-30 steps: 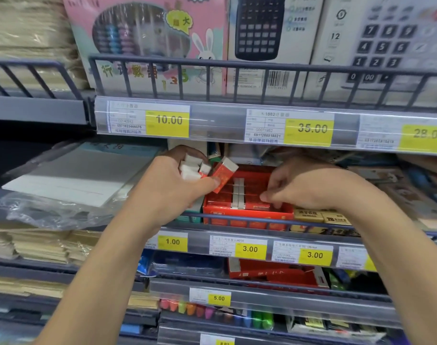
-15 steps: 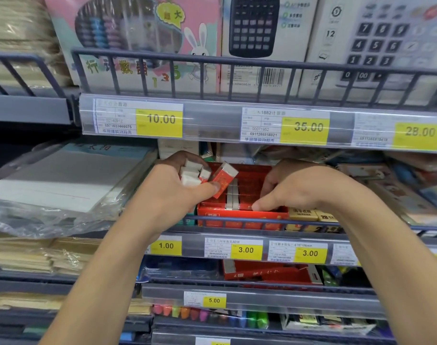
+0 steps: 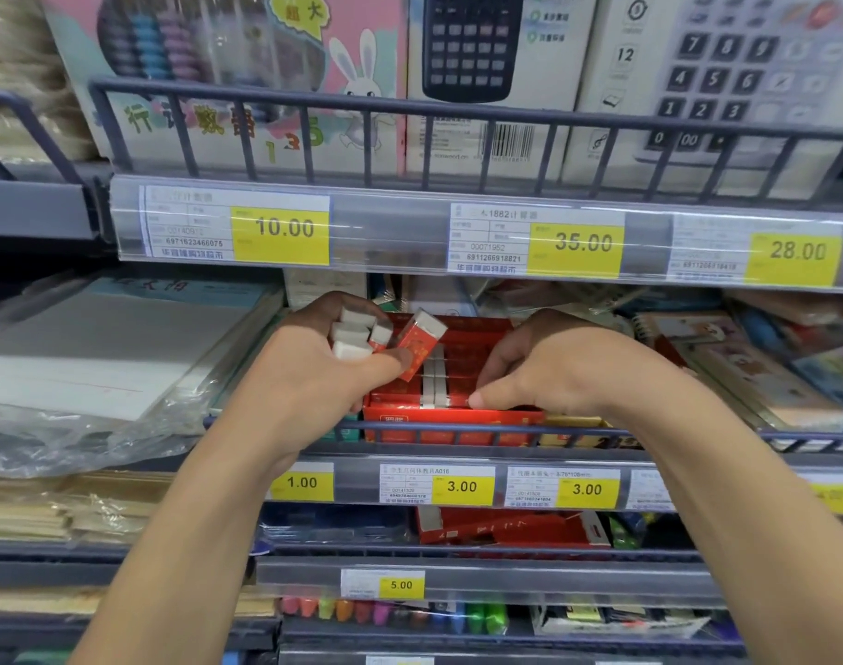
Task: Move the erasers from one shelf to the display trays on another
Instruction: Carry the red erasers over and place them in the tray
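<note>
My left hand (image 3: 314, 371) grips a bunch of erasers (image 3: 357, 336) with white ends and red sleeves; one red-sleeved eraser (image 3: 419, 340) sticks out tilted between thumb and forefinger. Just right of it, a red display tray (image 3: 457, 417) sits on the middle shelf behind a wire rail, holding rows of erasers (image 3: 433, 381). My right hand (image 3: 549, 362) rests palm down over the tray's right part, thumb tip touching the front row. Its fingers are curled into the tray and hide what lies under them.
A stack of plastic-wrapped paper (image 3: 102, 357) lies left of the tray. Notebooks (image 3: 745, 367) crowd the right. Above hangs a price-label rail (image 3: 457, 237) with calculator boxes (image 3: 486, 64). Below are another red box (image 3: 505, 525) and coloured markers (image 3: 390, 611).
Both hands hold much the same pose over the tray. My right hand's thumb has settled against the front row of erasers; the left hand still holds its bunch.
</note>
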{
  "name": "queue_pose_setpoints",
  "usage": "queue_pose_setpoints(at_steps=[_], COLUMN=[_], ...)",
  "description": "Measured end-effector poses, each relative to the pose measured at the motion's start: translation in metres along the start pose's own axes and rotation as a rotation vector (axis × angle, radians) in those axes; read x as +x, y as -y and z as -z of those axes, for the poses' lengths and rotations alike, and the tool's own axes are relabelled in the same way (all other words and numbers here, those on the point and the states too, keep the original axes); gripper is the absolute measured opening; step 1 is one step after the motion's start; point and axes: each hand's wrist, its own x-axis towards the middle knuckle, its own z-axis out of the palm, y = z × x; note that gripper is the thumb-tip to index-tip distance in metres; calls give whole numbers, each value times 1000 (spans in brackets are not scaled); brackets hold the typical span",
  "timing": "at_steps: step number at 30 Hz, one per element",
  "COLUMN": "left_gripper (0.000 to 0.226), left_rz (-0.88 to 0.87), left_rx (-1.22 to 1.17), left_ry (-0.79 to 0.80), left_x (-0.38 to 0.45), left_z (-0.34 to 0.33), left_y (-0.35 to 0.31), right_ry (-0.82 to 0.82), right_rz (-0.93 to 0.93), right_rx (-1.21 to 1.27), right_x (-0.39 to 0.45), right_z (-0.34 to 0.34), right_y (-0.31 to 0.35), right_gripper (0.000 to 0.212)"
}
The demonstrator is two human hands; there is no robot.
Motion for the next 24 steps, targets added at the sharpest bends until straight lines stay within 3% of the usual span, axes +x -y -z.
queue_pose_setpoints(at_steps=[2, 7, 15, 19, 24], left_gripper=[30, 28, 21, 21, 21], left_rz=[1, -2, -34, -39, -31], left_rx=[0, -5, -85, -94, -73], left_ry=[4, 16, 8, -2, -29], left_x=[0, -1, -1, -2, -3], left_z=[1, 2, 5, 6, 7], left_y=[0, 1, 3, 3, 2], right_ry=[24, 167, 56, 88, 111], right_rz=[14, 7, 158, 180, 209], right_rx=[-76, -275, -117, -3, -130], right_x=[-1, -8, 4, 10, 14], right_z=[3, 9, -1, -10, -10], right_y=[2, 13, 33, 43, 46], right_gripper=[16, 40, 20, 19, 21])
